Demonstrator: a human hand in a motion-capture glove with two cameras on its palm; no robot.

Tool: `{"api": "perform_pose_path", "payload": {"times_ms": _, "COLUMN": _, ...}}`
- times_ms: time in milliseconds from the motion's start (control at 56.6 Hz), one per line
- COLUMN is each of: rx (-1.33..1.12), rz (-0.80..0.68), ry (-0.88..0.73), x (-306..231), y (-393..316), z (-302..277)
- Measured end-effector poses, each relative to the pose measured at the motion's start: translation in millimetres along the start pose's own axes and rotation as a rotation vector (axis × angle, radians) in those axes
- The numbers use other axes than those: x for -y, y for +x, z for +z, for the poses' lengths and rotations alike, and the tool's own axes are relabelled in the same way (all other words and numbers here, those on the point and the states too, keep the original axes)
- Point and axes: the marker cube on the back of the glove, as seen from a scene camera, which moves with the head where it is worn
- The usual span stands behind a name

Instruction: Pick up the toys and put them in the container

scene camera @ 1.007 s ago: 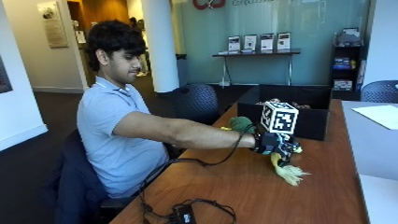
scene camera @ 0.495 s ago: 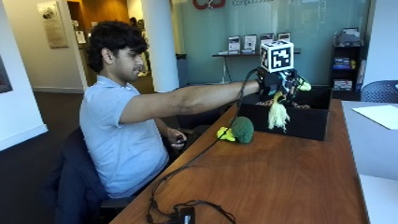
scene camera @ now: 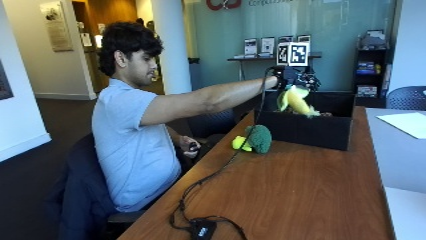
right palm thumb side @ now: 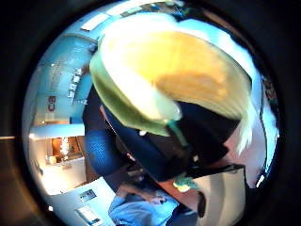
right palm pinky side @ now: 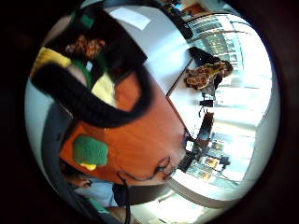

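Hand (scene camera: 293, 80) pinching yellow toy (scene camera: 296, 102) above box (scene camera: 306, 130); I lower past rim, then release. Broccoli (scene camera: 258, 138) next.

Right arm stretched out, gloved hand raised

The person's right arm extends nearly straight at shoulder height, the gloved right hand (scene camera: 293, 80) with its fingers curled downward (the grip itself is partly hidden); the bare left hand (scene camera: 191, 146) rests low by the lap.

The box (scene camera: 306, 131) stood on the bench (scene camera: 293, 195); the broccoli toy (scene camera: 256, 139) lay just before it; the banana toy (scene camera: 295, 101) hung above the box.
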Motion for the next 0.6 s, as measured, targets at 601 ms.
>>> {"api": "perform_pose_path", "payload": {"times_ms": 601, "rx": 0.220, "rz": -0.175, "ry": -0.164, "x": -173.2, "y": 32.7, "z": 126.5}}
